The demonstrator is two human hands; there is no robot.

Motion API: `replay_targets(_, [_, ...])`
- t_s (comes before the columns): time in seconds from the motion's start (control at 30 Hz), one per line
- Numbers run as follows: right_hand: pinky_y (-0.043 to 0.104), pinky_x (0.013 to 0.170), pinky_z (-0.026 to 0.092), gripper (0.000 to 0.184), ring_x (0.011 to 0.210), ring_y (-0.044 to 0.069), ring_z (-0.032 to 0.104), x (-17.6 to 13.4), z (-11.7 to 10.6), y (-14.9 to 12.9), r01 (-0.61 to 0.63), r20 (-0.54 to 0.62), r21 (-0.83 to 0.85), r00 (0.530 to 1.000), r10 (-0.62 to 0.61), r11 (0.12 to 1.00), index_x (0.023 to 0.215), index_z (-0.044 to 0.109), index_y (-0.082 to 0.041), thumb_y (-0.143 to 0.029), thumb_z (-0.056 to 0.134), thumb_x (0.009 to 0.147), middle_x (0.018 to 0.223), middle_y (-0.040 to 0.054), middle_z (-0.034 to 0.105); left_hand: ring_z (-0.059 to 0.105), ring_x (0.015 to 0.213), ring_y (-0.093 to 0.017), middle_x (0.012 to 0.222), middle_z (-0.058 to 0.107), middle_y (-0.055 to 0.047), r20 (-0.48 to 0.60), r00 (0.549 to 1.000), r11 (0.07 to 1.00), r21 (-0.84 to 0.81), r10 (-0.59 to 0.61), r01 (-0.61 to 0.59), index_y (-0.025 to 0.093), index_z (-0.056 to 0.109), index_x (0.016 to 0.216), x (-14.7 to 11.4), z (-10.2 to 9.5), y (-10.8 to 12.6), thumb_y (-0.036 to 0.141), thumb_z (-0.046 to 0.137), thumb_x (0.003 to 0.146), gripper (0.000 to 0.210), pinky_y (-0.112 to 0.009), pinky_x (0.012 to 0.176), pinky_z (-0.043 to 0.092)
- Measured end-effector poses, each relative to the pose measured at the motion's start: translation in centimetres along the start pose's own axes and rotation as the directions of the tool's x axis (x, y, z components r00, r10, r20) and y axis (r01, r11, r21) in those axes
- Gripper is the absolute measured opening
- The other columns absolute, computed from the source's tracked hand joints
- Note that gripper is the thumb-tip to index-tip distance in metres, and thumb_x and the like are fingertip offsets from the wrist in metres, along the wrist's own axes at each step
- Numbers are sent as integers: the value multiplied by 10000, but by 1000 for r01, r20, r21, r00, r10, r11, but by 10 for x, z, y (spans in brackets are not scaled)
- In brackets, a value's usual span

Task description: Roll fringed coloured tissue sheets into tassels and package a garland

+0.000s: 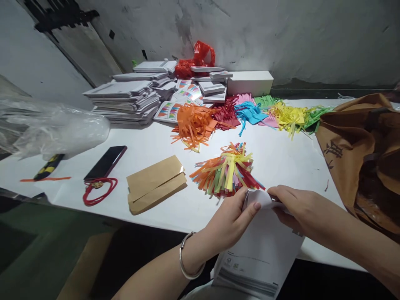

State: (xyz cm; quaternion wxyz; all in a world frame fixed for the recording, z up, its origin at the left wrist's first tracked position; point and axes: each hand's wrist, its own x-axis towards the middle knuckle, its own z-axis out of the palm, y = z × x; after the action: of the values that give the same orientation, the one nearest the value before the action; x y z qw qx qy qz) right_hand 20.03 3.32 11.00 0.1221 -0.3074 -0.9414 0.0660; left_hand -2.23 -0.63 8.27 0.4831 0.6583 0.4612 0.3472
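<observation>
1. Fingers (255, 206) of the left hand (229, 221) and the right hand (296, 204) grasp one white carton (262, 241) at its upper end from opposite sides, likely steadying its flap (261, 198).
2. Just beyond the grip sits one multicoloured fringe bundle (230, 168), probably placed for easy reach.
3. Farther beyond lie fringe bunches, apparently grouped by colour: one orange (194, 121), one dark red (227, 112), one blue (250, 111), one yellow (289, 116); greens and pinks overlap too much to count.
4. Left of the grip: one brown paper sleeve (158, 177) and one phone (106, 162), seemingly set aside.
5. Right of the grip: one brown bag (350, 133).
6. Farthest beyond: one white box (251, 84).
</observation>
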Motion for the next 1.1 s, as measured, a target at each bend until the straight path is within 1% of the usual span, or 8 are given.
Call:
replay_targets(0.13, [284, 547, 483, 233, 677, 181, 701, 0, 0, 1, -39, 39, 6, 998, 39, 999, 1080, 515, -200, -90, 421, 898, 903, 29, 683, 425, 665, -152, 746, 494, 30, 1, 1000, 1000, 15, 4, -4, 197, 524, 945, 0, 1, 0, 440, 471, 1018, 259, -286, 611, 330])
replay_targets(0.33, [282, 478, 443, 225, 585, 183, 683, 2, -1, 1, 34, 51, -68, 998, -31, 997, 1048, 488, -190, -74, 408, 873, 817, 14, 651, 417, 669, -150, 752, 485, 36, -7, 1000, 999, 24, 25, -25, 200, 520, 952, 0, 2, -4, 451, 462, 1023, 268, -290, 617, 314])
replay_targets(0.47, [287, 482, 435, 239, 592, 192, 685, 3, 0, 1, 31, 40, -82, 999, -28, 996, 1038, 479, -190, -56, 389, 862, 824, 23, 647, 396, 652, -146, 729, 461, 44, 2, 1000, 1000, 22, 7, -7, 197, 513, 929, 0, 0, -2, 440, 465, 1023, 264, -289, 598, 293])
replay_targets(0.67, [291, 512, 406, 235, 620, 197, 666, 2, 5, 1, -44, 80, -61, 996, 49, 997, 993, 466, -213, -46, 401, 840, 826, 11, 627, 422, 679, -145, 757, 495, 38, -12, 999, 999, 19, 45, -45, 200, 526, 945, 0, 2, -4, 421, 467, 1030, 244, -280, 626, 313])
replay_targets(0.77, [280, 528, 390, 210, 619, 180, 639, 2, 6, 1, -94, 106, -11, 990, 95, 995, 976, 454, -227, -60, 408, 857, 827, 0, 617, 423, 679, -141, 743, 490, 44, -23, 999, 999, 22, 47, -46, 201, 515, 909, 1, 2, -4, 412, 479, 1027, 244, -275, 629, 313])
replay_targets(0.87, [266, 546, 373, 175, 638, 166, 621, 5, 1, 0, -163, 180, 64, 972, 149, 985, 946, 435, -235, -77, 431, 871, 835, -5, 618, 402, 666, -134, 724, 468, 52, -19, 999, 999, 22, 34, -34, 199, 503, 867, 0, 2, -2, 398, 486, 1025, 255, -271, 623, 302])
replay_targets(1.0, [263, 564, 333, 142, 653, 157, 582, 11, -12, -3, -250, 309, 124, 929, 202, 960, 904, 419, -239, -99, 443, 901, 850, -2, 618, 384, 668, -125, 731, 459, 57, -34, 999, 999, -1, 37, -37, 197, 502, 855, 0, 3, -1, 382, 490, 1029, 255, -263, 625, 300])
replay_targets(1.1, [253, 583, 319, 128, 672, 146, 539, 15, -18, -1, -278, 336, 206, 920, 199, 938, 871, 430, -243, -134, 477, 920, 835, -19, 607, 380, 672, -121, 733, 451, 61, -28, 998, 998, -32, 58, -59, 194, 516, 876, 0, 4, -3, 367, 495, 1030, 233, -257, 637, 308])
